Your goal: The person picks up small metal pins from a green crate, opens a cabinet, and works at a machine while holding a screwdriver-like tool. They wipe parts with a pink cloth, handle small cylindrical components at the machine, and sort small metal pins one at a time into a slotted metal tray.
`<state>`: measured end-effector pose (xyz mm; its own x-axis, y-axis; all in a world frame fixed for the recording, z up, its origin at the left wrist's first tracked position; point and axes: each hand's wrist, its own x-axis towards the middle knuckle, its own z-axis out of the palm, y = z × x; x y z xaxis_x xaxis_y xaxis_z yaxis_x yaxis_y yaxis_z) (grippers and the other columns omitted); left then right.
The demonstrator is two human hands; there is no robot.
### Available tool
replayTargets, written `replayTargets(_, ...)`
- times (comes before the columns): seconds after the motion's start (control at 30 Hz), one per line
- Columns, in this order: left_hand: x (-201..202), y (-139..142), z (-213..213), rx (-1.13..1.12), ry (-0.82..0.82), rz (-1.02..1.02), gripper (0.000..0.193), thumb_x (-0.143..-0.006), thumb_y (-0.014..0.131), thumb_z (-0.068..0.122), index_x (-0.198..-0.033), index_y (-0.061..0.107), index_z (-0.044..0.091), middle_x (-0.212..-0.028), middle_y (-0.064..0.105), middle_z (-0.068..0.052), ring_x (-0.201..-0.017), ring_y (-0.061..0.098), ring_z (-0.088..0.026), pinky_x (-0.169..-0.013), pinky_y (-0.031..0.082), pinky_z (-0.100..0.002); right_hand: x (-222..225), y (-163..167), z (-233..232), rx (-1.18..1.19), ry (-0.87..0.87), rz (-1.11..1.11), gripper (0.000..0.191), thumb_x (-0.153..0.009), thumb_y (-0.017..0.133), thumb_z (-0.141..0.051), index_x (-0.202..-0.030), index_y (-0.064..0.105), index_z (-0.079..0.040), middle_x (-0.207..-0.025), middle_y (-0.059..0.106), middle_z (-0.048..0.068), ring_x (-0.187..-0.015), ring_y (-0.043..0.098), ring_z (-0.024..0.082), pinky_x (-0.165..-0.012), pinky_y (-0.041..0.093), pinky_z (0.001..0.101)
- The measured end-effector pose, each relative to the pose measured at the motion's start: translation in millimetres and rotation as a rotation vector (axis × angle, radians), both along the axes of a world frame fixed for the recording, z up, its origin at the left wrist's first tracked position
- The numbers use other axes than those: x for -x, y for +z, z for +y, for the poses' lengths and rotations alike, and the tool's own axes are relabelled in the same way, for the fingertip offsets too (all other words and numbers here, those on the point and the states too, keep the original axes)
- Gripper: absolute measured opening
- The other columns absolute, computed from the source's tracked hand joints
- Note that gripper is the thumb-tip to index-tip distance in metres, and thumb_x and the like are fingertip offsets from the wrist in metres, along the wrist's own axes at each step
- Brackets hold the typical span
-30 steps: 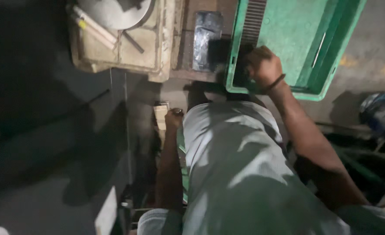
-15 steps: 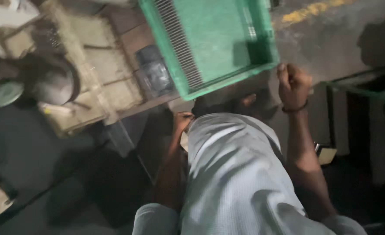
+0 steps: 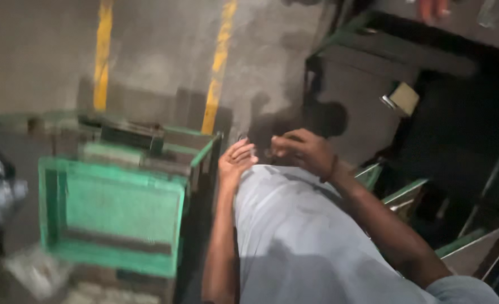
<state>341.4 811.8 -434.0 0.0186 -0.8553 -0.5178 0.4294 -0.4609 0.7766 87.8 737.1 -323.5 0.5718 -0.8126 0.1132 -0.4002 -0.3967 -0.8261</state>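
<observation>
1. Both hands meet in front of the grey shirt (image 3: 317,242); something small and pale sits between the fingertips, too blurred to name
2. Left hand (image 3: 235,163) is curled, fingers pinched near the right hand (image 3: 303,151), also curled; I cannot tell what either holds
3. A green crate (image 3: 114,217) stands to the left
4. Yellow floor lines (image 3: 218,62) run beyond

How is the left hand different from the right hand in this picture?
The left hand is raised with its fingers curled and its palm toward the right hand. The right hand shows its back and has a dark band at the wrist; the left wrist is bare. Both are in front of the grey shirt.
</observation>
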Motion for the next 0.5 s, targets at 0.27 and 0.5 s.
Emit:
replayTargets(0.27, 117, 71, -185, 0.029, -0.584, 0.206, 0.057, -0.079, 0.080, -0.009, -0.133, 0.063, -0.002, -0.121, 0.072, -0.014, -0.106, 0.071, -0.018, -0.092, 0.061, -0.033, 66, 29, -76, 0.324, -0.380, 0.042, 0.035, -0.083, 0.081, -0.011, -0.117, 0.073, -0.008, -0.115, 0.071, 0.008, -0.098, 0.068, 0.030, -0.082, 0.056, 0.0414)
replayTargets(0.5, 192, 83, -316, 0.201, -0.808, 0.280, 0.046, -0.082, 0.086, 0.000, -0.125, 0.068, -0.002, -0.122, 0.068, -0.005, -0.105, 0.071, -0.016, -0.091, 0.060, -0.030, 126, 53, -174, 0.443, -0.542, 0.093, 0.036, -0.083, 0.081, -0.012, -0.119, 0.074, -0.006, -0.115, 0.071, 0.009, -0.097, 0.068, 0.031, -0.079, 0.057, 0.0414)
